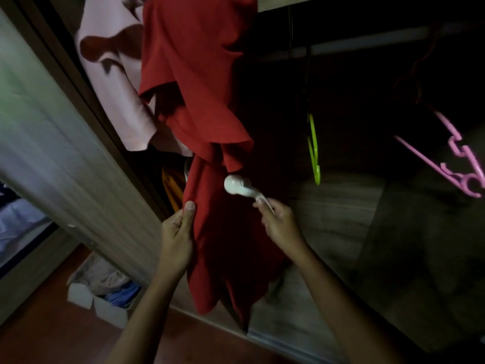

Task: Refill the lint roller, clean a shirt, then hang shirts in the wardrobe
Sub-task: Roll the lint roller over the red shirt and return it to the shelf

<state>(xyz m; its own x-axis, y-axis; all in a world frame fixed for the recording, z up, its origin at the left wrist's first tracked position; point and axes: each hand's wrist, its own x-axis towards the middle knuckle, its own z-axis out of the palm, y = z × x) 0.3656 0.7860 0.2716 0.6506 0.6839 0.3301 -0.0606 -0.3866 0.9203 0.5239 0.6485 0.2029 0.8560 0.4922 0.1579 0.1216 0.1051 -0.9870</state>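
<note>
- Red shirt [199, 82], upper centre of the frame: matt woven cloth, soft folds.
- Pink shirt [115, 82], upper left: matt cloth.
- Lint roller [240, 189], centre: smooth white plastic, slight sheen.
- Green hanger [313, 148] and pink hanger [456, 164], right: glossy plastic.
- Wardrobe floor [341, 206], right of centre: wood-grain, matt.

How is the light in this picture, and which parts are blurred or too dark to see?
Head view: light is dim; the red shirt shows clearly, but the wardrobe interior on the right is almost black, only the green hanger and pink hanger standing out; the lint roller in the right hand is slightly blurred.
</note>
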